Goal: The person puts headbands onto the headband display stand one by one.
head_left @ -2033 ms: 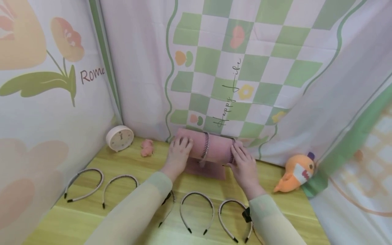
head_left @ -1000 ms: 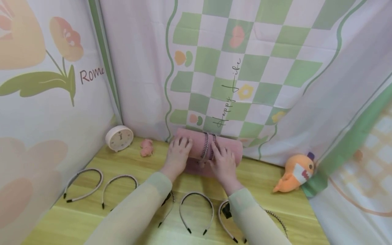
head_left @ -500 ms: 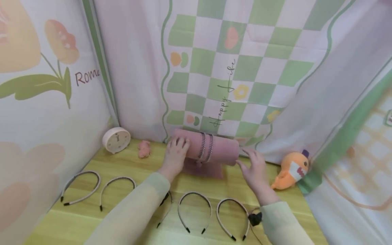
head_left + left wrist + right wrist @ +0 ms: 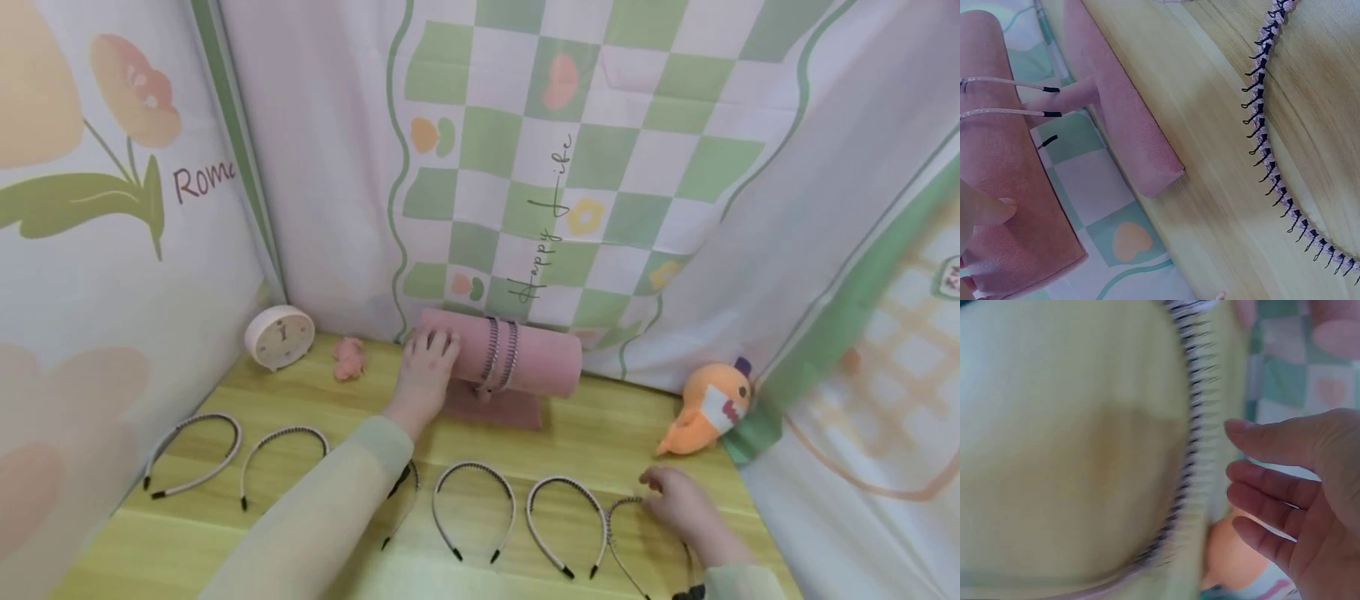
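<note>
A pink velvety headband stand, a horizontal roll on a flat base, stands at the back of the table. Two spiral-wrapped headbands hang side by side round its middle. My left hand grips the roll's left end, fingers over the top; in the left wrist view its thumb presses the padded surface. At the front right, my right hand hovers by the upper curve of a headband with a dark bow. In the right wrist view, its thumb and fingers are loosely bent and apart from the band.
More headbands lie in a row along the front, among them a plain one and another at far left. A white clock and a small pink figure stand back left. An orange plush toy sits at right.
My right hand slid a headband along the roll to beside the other, let go, then moved right and down to the front-right headband. My left hand stays on the roll.
</note>
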The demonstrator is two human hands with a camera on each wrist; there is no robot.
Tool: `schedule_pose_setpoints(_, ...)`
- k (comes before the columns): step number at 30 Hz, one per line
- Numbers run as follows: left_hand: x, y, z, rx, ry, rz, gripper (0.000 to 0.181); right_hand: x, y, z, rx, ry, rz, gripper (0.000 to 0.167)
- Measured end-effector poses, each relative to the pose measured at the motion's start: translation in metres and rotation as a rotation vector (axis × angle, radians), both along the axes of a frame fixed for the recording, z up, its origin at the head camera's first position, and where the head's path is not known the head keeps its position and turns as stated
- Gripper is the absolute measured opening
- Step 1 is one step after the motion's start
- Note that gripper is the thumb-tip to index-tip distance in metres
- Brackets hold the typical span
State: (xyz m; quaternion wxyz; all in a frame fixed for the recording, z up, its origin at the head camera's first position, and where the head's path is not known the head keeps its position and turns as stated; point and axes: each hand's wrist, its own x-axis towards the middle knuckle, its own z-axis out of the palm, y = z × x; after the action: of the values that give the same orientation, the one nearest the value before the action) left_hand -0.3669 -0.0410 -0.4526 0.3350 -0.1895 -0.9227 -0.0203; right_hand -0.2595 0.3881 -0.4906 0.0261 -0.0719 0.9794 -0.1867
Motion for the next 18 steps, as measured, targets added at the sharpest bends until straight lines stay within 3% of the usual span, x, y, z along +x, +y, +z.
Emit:
schedule_pose_setpoints(3,0.0,0.0,0.001,-0.007,-0.008,0.007,0.058,0.005,0.009,-0.017,0.013,0.02,-0.007,0.021)
schedule_pose_setpoints(7,0.0,0.0,0.001,-0.011,0.0,0.003,0.055,0.011,0.012,-0.025,0.034,0.063,-0.046,0.013)
schedule_pose_setpoints(13,0.0,0.0,0.002,-0.006,-0.005,0.001,0.055,0.012,0.013,-0.021,0.038,0.024,-0.105,0.01)
schedule_pose_setpoints(18,0.001,-0.001,0.003,0.003,-0.007,-0.004,0.054,0.005,0.017,-0.004,0.033,-0.059,-0.115,0.007)
